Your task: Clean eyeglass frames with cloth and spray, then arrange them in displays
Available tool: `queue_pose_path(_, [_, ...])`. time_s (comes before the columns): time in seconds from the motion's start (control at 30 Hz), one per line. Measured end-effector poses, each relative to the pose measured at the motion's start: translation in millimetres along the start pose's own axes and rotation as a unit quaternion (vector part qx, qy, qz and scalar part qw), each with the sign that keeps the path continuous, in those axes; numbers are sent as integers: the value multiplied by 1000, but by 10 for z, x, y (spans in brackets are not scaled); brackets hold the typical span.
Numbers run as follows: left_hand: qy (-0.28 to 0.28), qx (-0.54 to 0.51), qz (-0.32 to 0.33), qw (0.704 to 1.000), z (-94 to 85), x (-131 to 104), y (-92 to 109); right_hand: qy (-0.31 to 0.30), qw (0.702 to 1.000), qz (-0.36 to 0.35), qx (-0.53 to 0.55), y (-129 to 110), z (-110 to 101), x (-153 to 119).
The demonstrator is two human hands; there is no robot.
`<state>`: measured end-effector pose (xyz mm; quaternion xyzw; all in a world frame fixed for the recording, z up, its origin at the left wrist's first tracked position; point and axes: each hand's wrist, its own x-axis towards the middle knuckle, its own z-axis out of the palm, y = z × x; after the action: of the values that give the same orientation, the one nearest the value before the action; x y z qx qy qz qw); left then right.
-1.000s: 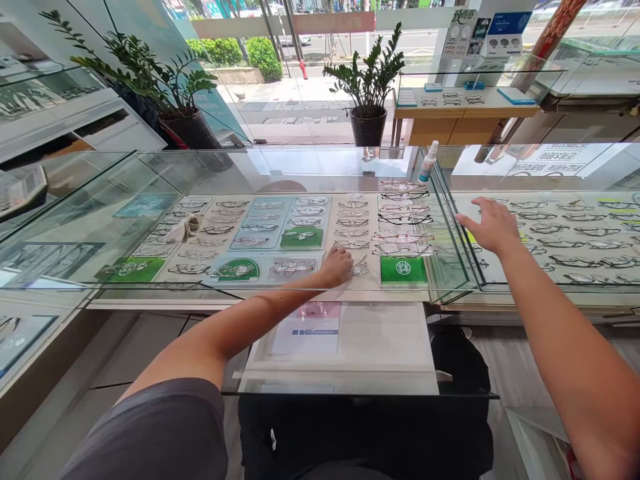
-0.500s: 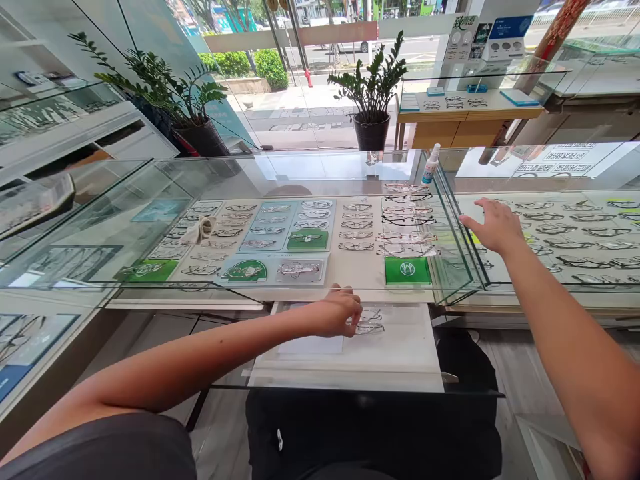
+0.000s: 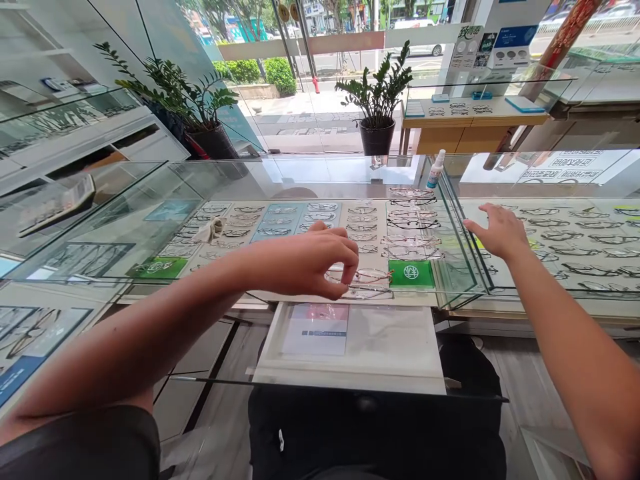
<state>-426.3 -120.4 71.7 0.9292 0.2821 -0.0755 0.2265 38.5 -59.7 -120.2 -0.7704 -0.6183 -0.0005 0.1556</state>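
Note:
My left hand (image 3: 320,261) is raised over the front edge of the glass display case (image 3: 310,175), thumb and fingers curled round two pairs of eyeglasses (image 3: 371,283). The glasses stick out to the right of the fingertips, one above the other. Below them, the pulled-out white drawer (image 3: 395,347) holds a pale card (image 3: 317,330) with a pink top. My right hand (image 3: 500,232) rests over the glass at the right, near the joint between two cases, its fingers apart and nothing in them. A green cloth (image 3: 411,273) with a white round logo lies between the hands.
Rows of eyeglasses (image 3: 413,223) lie inside the case. A spray bottle (image 3: 435,169) stands on the glass top. Beyond it is a potted plant (image 3: 377,137). A dark glass edge (image 3: 340,390) crosses in front of the drawer. A beige cloth (image 3: 209,231) lies at the left.
My left hand has risen from the drawer, and the two pairs of glasses that lay there are now up with it. My right hand has hardly moved. The view has shifted slightly.

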Motion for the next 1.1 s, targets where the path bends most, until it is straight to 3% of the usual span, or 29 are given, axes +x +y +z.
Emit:
queue_pose_path(0.13, [13,40,-36,998,-118,295,-415,-3,1000,-2,1,0,11,1])
queue_pose_path(0.27, [37,81,-77,993,-25,547,-787,-4,1000,3,-4,-3,23,-1])
queue_pose_path(0.37, [42,96,-94,990,85,656,-958,-5,1000,1,-4,-2,27,2])
queue_pose_path(0.5, [53,114,-85,988,206,683,-1043,-9,1000,2,-3,-5,16,0])
queue_pose_path(0.87, [61,174,-61,981,296,595,-987,3,1000,-1,15,6,9,-17])
queue_pose_path(0.93, [96,193,-62,975,266,506,-852,7,1000,-5,15,10,5,-18])
queue_pose_path(1.03, [157,155,-22,975,274,283,-438,3,1000,-6,12,9,-7,-24])
queue_pose_path(1.1, [97,62,34,993,421,142,-121,1,1000,-4,10,7,-13,-30])
